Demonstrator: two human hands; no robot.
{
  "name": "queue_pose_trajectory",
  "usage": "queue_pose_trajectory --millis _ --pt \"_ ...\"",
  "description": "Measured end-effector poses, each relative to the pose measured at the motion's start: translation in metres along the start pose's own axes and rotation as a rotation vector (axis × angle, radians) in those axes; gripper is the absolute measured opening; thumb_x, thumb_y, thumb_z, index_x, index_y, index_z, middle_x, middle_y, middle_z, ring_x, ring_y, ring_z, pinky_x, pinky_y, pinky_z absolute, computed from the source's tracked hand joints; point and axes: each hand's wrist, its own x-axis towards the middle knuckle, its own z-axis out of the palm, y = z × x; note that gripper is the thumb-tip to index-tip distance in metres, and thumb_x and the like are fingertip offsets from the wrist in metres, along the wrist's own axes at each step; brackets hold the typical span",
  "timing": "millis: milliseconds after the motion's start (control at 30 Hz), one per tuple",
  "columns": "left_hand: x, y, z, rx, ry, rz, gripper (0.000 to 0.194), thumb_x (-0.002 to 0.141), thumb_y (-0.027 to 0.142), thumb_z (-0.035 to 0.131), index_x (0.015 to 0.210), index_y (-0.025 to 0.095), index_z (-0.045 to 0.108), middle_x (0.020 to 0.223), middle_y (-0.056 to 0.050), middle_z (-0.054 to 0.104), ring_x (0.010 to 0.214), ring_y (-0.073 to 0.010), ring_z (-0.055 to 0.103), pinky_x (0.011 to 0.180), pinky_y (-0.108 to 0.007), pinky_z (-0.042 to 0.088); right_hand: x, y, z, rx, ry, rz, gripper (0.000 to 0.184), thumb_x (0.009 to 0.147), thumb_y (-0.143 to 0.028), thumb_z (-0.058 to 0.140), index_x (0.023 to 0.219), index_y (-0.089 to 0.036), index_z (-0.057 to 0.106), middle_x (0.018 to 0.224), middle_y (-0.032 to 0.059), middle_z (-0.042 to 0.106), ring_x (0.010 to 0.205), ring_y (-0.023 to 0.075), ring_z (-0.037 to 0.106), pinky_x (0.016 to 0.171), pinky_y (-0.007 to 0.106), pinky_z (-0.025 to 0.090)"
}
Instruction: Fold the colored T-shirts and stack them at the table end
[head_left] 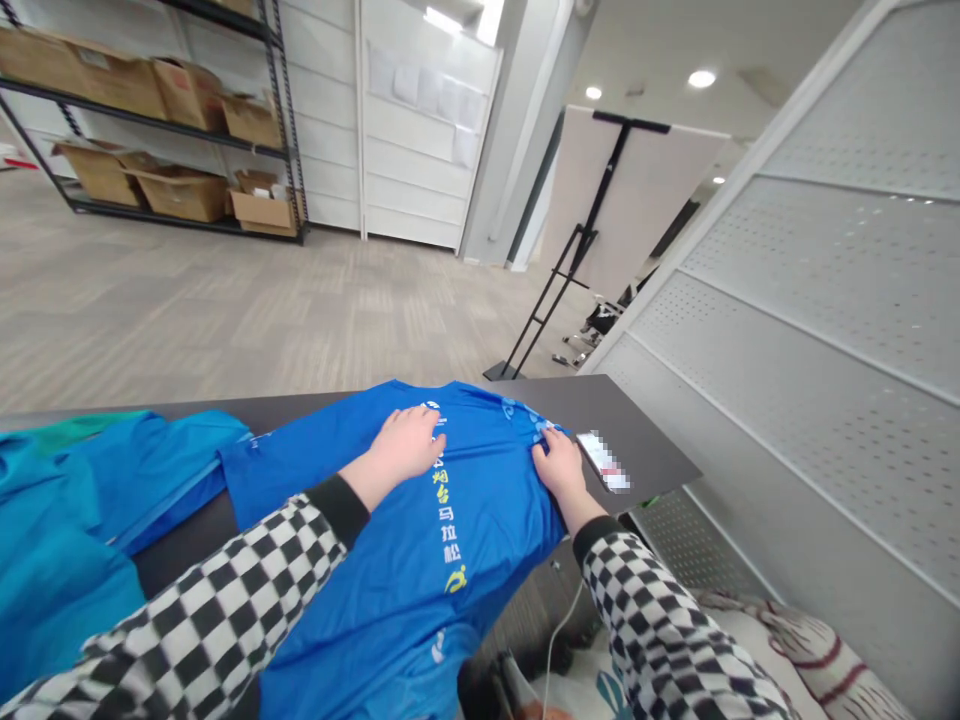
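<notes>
A blue T-shirt (495, 510) with white and yellow printed characters down its middle lies spread over a dark table, and its lower part hangs over the near edge. My left hand (409, 442) rests palm down on the upper chest, with its fingers extended over the top of the print. At the sleeve on the right, my right hand (561, 468) presses on the cloth with thumb and fingers apart. Some wrinkles run through the fabric near that hand. Just right of it lies a phone (604, 462), its lit screen blurred out.
Teal and blue garments (67, 540) are heaped on the table's left part. The dark tabletop (592, 400) ends near a grey perforated panel (810, 290). A white cable (559, 630) hangs below. Beyond stand a black easel (592, 210) and a shelf rack with cardboard boxes (180, 190).
</notes>
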Motion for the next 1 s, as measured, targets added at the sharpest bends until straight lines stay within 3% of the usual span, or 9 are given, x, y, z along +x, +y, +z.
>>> queue_pose_trajectory --millis 100,200,333,467,533,600,700,867,1000 --pt "0.050 0.045 0.029 -0.095 -0.077 0.158 0.051 0.110 0.040 0.048 0.153 0.018 0.065 0.161 -0.019 0.064 0.151 -0.0334 0.059 0.130 -0.051 0.040 0.000 0.000 0.001 0.029 0.031 0.006 0.054 0.100 -0.038 0.056 0.147 -0.017 0.071 0.164 0.0179 0.062 0.156 0.0363 0.051 0.135 0.057 0.030" --pt "0.093 0.065 0.054 -0.106 -0.162 0.246 0.068 0.104 0.052 0.062 0.166 0.024 0.056 0.177 -0.016 0.048 0.166 -0.0371 0.041 0.136 -0.057 0.030 0.001 0.007 0.003 0.117 0.155 0.042 0.054 0.098 -0.035 0.054 0.144 -0.011 0.070 0.162 0.0231 0.062 0.154 0.0375 0.053 0.134 0.057 0.033" --pt "0.138 0.054 0.072 -0.050 -0.390 0.184 0.127 0.076 0.087 0.079 0.180 0.030 0.034 0.190 -0.016 0.014 0.174 -0.0495 0.010 0.137 -0.071 0.014 0.003 0.016 0.006 0.249 0.269 0.190 0.052 0.098 -0.028 0.046 0.142 -0.010 0.067 0.143 0.0235 0.072 0.136 0.0358 0.064 0.122 0.053 0.047" --pt "0.171 0.034 0.073 0.028 -0.464 0.129 0.151 0.058 0.098 0.081 0.182 0.030 0.027 0.191 -0.017 0.010 0.174 -0.0515 0.009 0.138 -0.066 0.018 0.005 0.014 0.004 0.259 0.220 0.199 0.052 0.097 -0.026 0.050 0.145 -0.013 0.065 0.139 0.0200 0.073 0.129 0.0338 0.067 0.116 0.047 0.051" --pt "0.180 0.030 0.073 0.049 -0.404 0.114 0.141 0.064 0.099 0.075 0.180 0.030 0.033 0.188 -0.019 0.023 0.170 -0.0525 0.023 0.134 -0.066 0.026 0.006 0.010 0.001 0.210 0.175 0.185 0.051 0.099 -0.027 0.053 0.146 -0.015 0.065 0.138 0.0189 0.074 0.128 0.0340 0.068 0.117 0.047 0.049" --pt "0.184 0.029 0.075 0.053 -0.308 0.071 0.114 0.086 0.097 0.054 0.176 0.028 0.043 0.182 -0.021 0.037 0.165 -0.0500 0.035 0.131 -0.065 0.032 0.006 0.005 -0.002 0.139 0.117 0.170 0.048 0.101 -0.029 0.054 0.145 -0.015 0.067 0.136 0.0189 0.075 0.129 0.0347 0.067 0.119 0.048 0.047" --pt "0.182 0.027 0.084 0.057 -0.253 0.019 0.092 0.105 0.081 0.030 0.177 0.025 0.041 0.185 -0.018 0.032 0.169 -0.0449 0.030 0.135 -0.063 0.026 0.006 0.000 -0.005 0.056 0.038 0.143 0.045 0.105 -0.030 0.051 0.142 -0.013 0.071 0.146 0.0200 0.071 0.140 0.0357 0.061 0.125 0.049 0.041" --pt "0.177 0.028 0.087 0.081 -0.269 -0.054 0.107 0.098 0.089 0.038 0.181 0.022 0.029 0.189 -0.018 0.018 0.174 -0.0486 0.013 0.139 -0.065 0.007 0.004 -0.002 -0.003 0.051 0.038 0.146 0.049 0.111 -0.044 0.049 0.143 -0.015 0.073 0.159 0.0203 0.064 0.151 0.0374 0.053 0.132 0.054 0.033" --pt "0.158 0.046 0.077 0.112 -0.047 -0.062 0.089 0.107 0.069 0.040 0.174 0.009 0.044 0.185 -0.025 0.026 0.174 -0.0492 0.014 0.139 -0.065 0.002 0.003 -0.001 0.001 0.080 0.080 0.121 0.050 0.108 -0.054 0.058 0.140 -0.020 0.075 0.157 0.0193 0.065 0.149 0.0401 0.053 0.133 0.060 0.030"
